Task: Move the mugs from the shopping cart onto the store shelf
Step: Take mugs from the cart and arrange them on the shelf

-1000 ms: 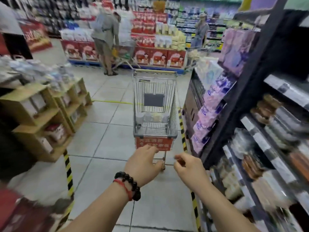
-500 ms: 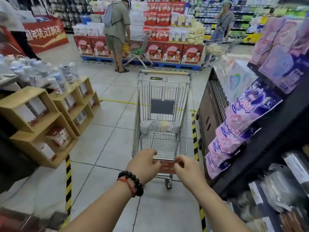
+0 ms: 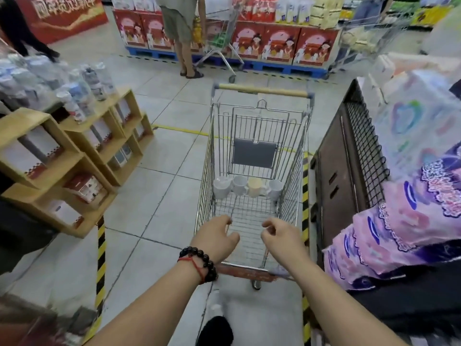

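I saw both hands, left [image 3: 216,238] and right [image 3: 283,238], loosely curled and empty over the silver wire shopping cart's [image 3: 208,176] near end; four ceramic mugs [image 3: 248,187] sat at its far end, well apart.

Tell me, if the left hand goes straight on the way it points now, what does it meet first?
Probably the wire floor of the cart. The left hand hangs over its near end, and the mugs sit farther on, at the far end. Depth is hard to judge.
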`<action>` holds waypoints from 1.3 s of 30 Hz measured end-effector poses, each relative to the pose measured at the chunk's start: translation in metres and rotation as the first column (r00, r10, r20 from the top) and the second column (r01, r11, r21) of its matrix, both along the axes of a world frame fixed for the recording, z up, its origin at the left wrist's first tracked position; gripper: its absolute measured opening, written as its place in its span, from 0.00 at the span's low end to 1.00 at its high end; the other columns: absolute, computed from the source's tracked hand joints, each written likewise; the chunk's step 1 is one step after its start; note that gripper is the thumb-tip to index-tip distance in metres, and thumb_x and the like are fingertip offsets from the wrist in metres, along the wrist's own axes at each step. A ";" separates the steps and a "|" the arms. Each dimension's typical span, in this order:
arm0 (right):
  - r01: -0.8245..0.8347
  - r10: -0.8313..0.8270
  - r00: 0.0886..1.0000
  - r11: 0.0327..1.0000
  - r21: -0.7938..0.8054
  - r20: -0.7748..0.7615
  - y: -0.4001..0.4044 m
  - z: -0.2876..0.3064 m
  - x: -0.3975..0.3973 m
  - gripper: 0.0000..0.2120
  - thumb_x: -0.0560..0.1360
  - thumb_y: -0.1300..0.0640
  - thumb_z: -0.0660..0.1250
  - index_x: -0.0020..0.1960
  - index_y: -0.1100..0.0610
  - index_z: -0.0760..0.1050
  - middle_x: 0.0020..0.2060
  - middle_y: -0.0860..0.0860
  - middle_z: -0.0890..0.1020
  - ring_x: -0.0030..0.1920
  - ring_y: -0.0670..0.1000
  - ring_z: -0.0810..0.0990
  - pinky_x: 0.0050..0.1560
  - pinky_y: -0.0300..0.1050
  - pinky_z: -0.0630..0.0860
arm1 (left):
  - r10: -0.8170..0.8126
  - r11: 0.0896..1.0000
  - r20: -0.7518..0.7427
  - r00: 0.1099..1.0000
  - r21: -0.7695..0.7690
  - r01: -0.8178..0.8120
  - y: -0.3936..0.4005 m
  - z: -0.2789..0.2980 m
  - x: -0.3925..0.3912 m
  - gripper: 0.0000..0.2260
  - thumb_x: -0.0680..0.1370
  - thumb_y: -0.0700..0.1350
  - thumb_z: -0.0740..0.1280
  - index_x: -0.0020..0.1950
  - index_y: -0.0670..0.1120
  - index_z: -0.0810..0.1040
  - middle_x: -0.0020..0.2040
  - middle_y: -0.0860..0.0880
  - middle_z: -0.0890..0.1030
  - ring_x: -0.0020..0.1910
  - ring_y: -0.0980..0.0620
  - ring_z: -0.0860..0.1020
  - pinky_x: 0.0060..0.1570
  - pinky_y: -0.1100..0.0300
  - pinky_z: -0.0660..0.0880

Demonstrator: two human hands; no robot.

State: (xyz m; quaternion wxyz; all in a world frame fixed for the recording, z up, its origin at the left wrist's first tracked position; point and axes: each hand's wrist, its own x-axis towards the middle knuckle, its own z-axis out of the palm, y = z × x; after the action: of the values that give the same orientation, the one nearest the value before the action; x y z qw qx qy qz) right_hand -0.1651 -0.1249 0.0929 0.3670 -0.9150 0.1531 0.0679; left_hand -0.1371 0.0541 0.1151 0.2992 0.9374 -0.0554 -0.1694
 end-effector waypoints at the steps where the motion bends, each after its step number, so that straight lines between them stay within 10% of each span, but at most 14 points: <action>1: 0.008 -0.008 1.000 1.000 0.009 -0.019 0.001 -0.007 0.013 0.12 0.73 0.51 0.63 0.54 0.46 0.78 0.42 0.42 0.80 0.43 0.46 0.79 0.46 0.47 0.79 | 0.004 1.000 -0.012 1.000 -0.004 -0.004 -0.002 -0.006 0.015 0.20 0.76 0.51 0.63 0.68 0.49 0.72 0.67 0.51 0.74 0.65 0.52 0.72 0.64 0.58 0.69; 21: 0.213 -0.219 0.868 0.975 -0.064 -0.446 -0.064 -0.217 0.257 0.18 0.74 0.48 0.61 0.63 0.49 0.73 0.48 0.48 0.81 0.41 0.50 0.80 0.44 0.48 0.79 | 0.043 0.996 -0.476 0.878 -0.050 -0.075 -0.079 -0.218 0.289 0.19 0.76 0.50 0.63 0.67 0.49 0.72 0.52 0.52 0.79 0.46 0.52 0.78 0.48 0.59 0.76; 25: 0.206 -0.227 0.842 0.974 -0.097 -0.490 -0.083 -0.279 0.318 0.28 0.71 0.44 0.59 0.71 0.43 0.64 0.57 0.53 0.80 0.54 0.57 0.79 0.53 0.50 0.77 | 0.093 0.994 -0.536 0.839 -0.001 -0.111 -0.103 -0.279 0.335 0.13 0.77 0.53 0.62 0.59 0.49 0.76 0.53 0.49 0.79 0.46 0.50 0.75 0.43 0.61 0.70; 34: 0.167 -0.159 0.886 0.986 -0.019 -0.435 -0.118 -0.382 0.420 0.26 0.69 0.56 0.62 0.65 0.42 0.60 0.43 0.53 0.79 0.39 0.60 0.80 0.39 0.61 0.81 | 0.324 0.883 -0.647 0.691 -0.056 -0.466 -0.166 -0.405 0.413 0.18 0.76 0.57 0.66 0.37 0.44 0.72 0.32 0.47 0.74 0.37 0.47 0.75 0.38 0.56 0.72; 39: 0.150 -0.194 0.839 0.980 -0.127 -0.508 -0.117 -0.396 0.436 0.14 0.74 0.56 0.59 0.59 0.47 0.66 0.48 0.51 0.76 0.47 0.57 0.75 0.50 0.52 0.75 | 0.415 0.863 -0.580 0.701 0.008 -0.505 -0.171 -0.437 0.430 0.21 0.75 0.59 0.67 0.53 0.41 0.80 0.47 0.45 0.79 0.45 0.46 0.76 0.43 0.60 0.67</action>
State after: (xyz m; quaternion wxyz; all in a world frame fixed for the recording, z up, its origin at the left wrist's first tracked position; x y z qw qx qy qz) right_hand 0.2708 -0.2416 -0.3031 0.2789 -0.8598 0.3303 0.2718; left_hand 0.2925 -0.1171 -0.3218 0.4047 0.8027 0.2592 -0.3532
